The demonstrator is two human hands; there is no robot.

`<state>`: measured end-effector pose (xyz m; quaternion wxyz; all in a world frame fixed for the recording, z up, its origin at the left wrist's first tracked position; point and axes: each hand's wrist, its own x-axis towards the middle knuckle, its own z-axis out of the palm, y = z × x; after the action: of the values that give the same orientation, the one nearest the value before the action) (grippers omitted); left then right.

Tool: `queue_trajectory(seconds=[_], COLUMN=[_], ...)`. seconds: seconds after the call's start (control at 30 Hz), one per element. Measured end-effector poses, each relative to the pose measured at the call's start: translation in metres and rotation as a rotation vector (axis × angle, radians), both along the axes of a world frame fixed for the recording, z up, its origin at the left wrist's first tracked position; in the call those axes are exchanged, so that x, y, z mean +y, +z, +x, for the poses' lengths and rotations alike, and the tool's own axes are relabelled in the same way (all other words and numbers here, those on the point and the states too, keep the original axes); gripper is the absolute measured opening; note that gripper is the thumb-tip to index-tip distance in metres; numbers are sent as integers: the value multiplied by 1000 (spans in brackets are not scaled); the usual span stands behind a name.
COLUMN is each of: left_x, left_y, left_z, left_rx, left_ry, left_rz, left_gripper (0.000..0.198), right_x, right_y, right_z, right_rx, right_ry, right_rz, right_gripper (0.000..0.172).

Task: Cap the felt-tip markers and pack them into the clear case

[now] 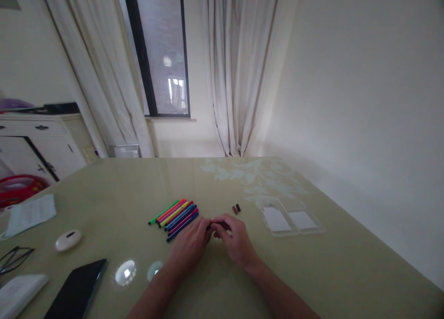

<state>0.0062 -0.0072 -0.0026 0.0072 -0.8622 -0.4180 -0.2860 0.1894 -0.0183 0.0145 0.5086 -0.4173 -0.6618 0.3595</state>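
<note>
My left hand [189, 246] and my right hand [235, 239] meet over the green table [312, 272], fingers closed on a dark marker pen [219, 225] held between them. Just to the left lies a row of several coloured marker pens [175, 213], side by side and pointing up to the right. Two small caps [236, 209], one red and one black, sit a little beyond my right hand. An open clear plastic case [289, 217] lies flat on the table to the right.
At the near left are a black phone [77, 290], a white oval object [68, 240], glasses [14, 258], a white pad [19, 291] and a sheet of paper [31, 213]. A white cabinet [41, 143] stands beyond the table's left side, a curtained window [166, 55] behind.
</note>
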Motion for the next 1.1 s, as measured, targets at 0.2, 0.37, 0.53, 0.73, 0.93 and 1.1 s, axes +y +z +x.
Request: queue_trajectory(seconds=[0.2, 0.37, 0.53, 0.73, 0.93, 1.1], left_x=[-6, -9, -10, -11, -12, -14], left_y=[11, 22, 25, 26, 27, 28], left_z=[4, 7, 8, 11, 9, 11], left_rx=[120, 133, 114, 133, 160, 183], left_ry=[122, 147, 157, 189, 190, 200], left_rz=[-201, -279, -302, -307, -292, -287], left_gripper=[22, 22, 23, 26, 28, 30], right_x=[3, 6, 10, 13, 13, 12], right_y=[0, -4, -9, -12, -9, -7], right_z=[0, 1, 1, 2, 2, 1], right_rx=[125, 149, 150, 153, 155, 177], right_ry=[48, 40, 46, 50, 56, 61], right_rz=[-139, -166, -167, -162, -171, -161], right_gripper=[32, 35, 35, 38, 38, 32])
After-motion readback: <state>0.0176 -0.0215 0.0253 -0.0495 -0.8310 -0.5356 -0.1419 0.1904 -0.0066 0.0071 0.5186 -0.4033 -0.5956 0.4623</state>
